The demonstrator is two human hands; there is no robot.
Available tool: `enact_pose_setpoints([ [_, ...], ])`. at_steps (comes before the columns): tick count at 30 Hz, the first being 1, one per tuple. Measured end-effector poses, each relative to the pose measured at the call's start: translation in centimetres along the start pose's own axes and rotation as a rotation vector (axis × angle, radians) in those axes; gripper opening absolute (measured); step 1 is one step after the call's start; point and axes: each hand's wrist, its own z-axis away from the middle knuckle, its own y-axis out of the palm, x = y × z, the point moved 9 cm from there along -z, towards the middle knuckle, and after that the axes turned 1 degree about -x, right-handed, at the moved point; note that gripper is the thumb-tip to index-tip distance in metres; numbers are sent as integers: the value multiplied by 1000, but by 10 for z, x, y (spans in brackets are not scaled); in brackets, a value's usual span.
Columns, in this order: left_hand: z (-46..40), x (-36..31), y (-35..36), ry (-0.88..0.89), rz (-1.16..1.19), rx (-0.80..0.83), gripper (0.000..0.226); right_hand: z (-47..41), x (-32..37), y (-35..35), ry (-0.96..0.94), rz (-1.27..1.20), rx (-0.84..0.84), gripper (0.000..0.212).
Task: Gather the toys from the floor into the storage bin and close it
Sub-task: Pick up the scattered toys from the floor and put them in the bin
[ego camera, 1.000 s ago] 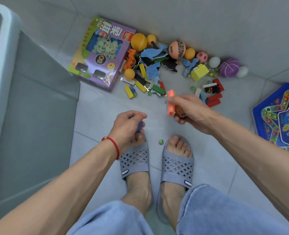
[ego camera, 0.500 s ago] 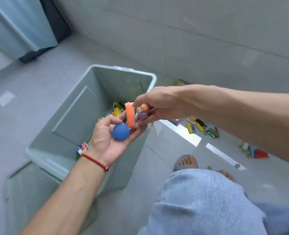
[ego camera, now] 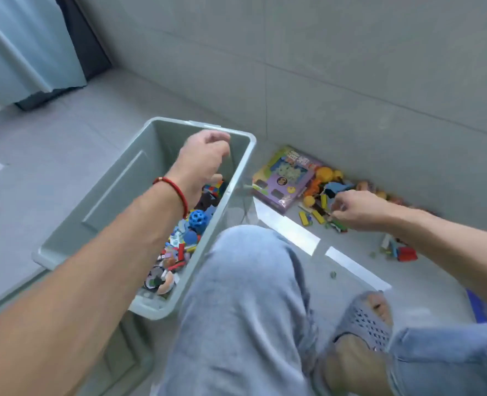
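One bin [ego camera: 128, 178], lengthwise toward wall

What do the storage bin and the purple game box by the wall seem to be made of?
Storage bin: looks like moulded plastic, pale grey-green, smooth with a slight sheen, a rolled rim and a panel pressed into its wall. Purple game box: probably printed cardboard, glossy, with flat faces and sharp folded edges; blur leaves that open.

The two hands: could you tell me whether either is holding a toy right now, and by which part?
The left hand hangs over the storage bin with loosely curled fingers, holding nothing. The right hand reaches into the floor toys; whether it holds anything cannot be told.
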Motion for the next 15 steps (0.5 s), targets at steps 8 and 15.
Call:
enact_pose_setpoints([
  [8, 24, -53, 200, 461, -909, 521, 26, -27, -121, 145, 147, 20, 134, 39],
  [15, 8, 24, 242, 282, -1469, 878, 46, -61, -114, 248, 249, -202, 50, 34],
])
